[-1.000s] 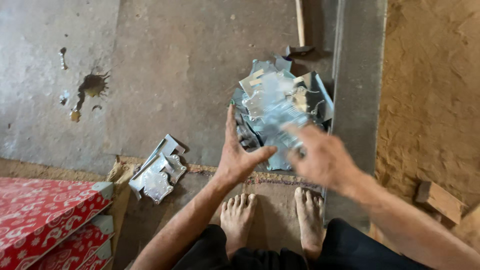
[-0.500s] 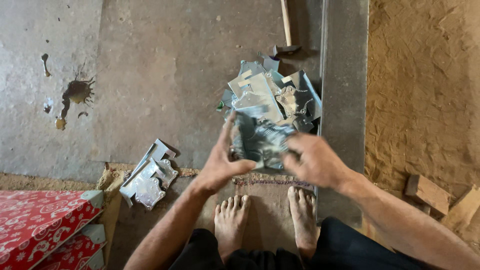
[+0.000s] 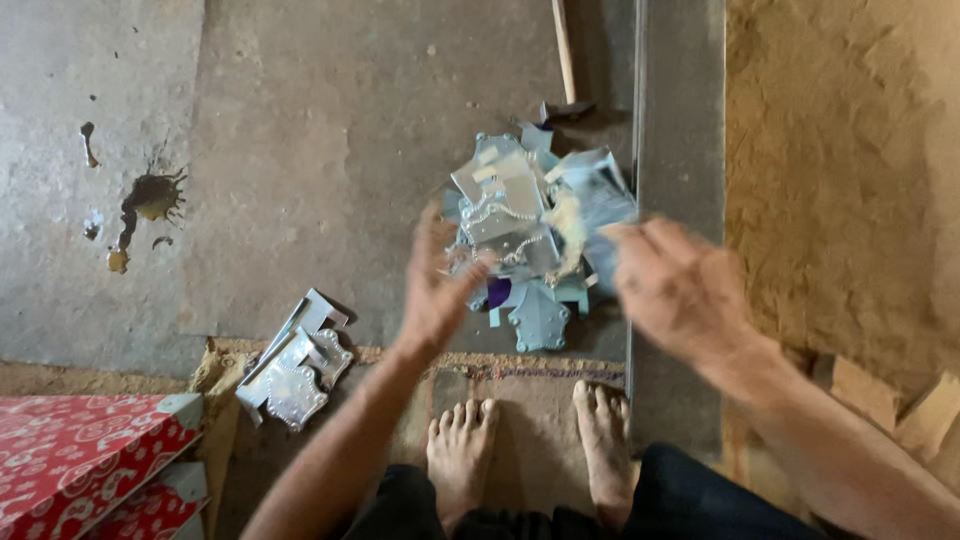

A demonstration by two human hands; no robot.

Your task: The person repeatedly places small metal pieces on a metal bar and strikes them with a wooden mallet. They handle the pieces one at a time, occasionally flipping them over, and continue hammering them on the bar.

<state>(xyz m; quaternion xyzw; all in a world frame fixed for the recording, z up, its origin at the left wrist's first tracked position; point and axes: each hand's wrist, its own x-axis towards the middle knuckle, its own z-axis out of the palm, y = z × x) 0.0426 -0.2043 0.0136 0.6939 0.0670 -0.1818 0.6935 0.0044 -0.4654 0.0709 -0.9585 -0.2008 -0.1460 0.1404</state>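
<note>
— What do we have in front of us?

— We're looking down at a heap of embossed silver metal pieces on the grey floor, just beyond our bare feet, which rest on a brown mat.

— And our hands?

— Our left hand hovers at the heap's left edge, fingers spread and loosely curved, palm turned toward the pile. It's blurred, so we cannot tell whether it touches a piece. Our right hand is at the heap's right side, also blurred; its fingers seem loosely bent, with a pale scrap by the fingertips, but we cannot tell if they pinch it.

— Anything else around us?

— A smaller stack of silver pieces lies nearer and to the left, well apart from the heap. Red patterned boxes sit at the near left corner. A hammer lies on the far side of the heap, handle pointing away. A dark stain marks the floor far left, and an earthen wall rises on the right.
</note>
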